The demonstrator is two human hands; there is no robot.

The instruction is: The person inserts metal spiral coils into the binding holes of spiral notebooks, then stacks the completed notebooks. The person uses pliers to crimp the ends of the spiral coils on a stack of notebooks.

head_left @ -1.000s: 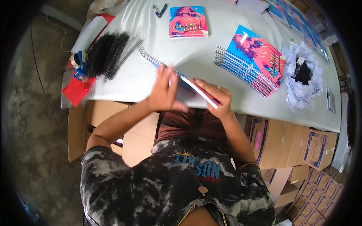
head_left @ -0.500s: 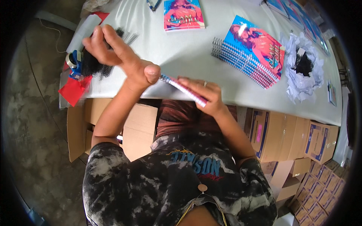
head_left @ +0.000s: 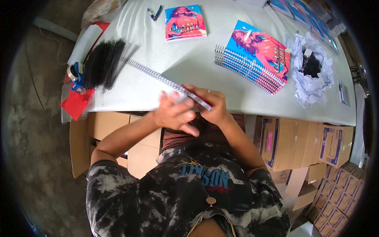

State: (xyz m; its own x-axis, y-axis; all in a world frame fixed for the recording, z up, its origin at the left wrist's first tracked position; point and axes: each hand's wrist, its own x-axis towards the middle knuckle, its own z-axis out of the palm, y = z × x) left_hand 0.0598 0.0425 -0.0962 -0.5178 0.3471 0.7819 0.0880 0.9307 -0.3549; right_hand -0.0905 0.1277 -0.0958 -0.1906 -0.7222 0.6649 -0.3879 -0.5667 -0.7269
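Note:
My right hand [head_left: 217, 104] grips a thin notebook [head_left: 202, 101] tilted edge-up above the table's front edge. A long spiral coil [head_left: 157, 77] runs along its spine and sticks out far beyond it, toward the upper left. My left hand [head_left: 172, 111], partly blurred, is just beneath the coil and beside the notebook, with fingers spread; whether it touches either is unclear. Left of the coil's free end lies a heap of black spiral coils [head_left: 103, 63]. To the right is a stack of spiral-bound notebooks [head_left: 258, 53] with pink and blue covers.
At the back of the white-covered table [head_left: 166, 51] are a stack of notebooks [head_left: 185, 23] and small pliers [head_left: 154, 14]. A blue tape dispenser [head_left: 77, 77] sits at left. Crumpled white paper [head_left: 310, 87] holds black scraps at right. Cardboard boxes [head_left: 292, 138] stand below the table.
My left hand has swung down and right from over the black coils to beside the notebook. The protruding coil, mostly hidden before, now shows at full length.

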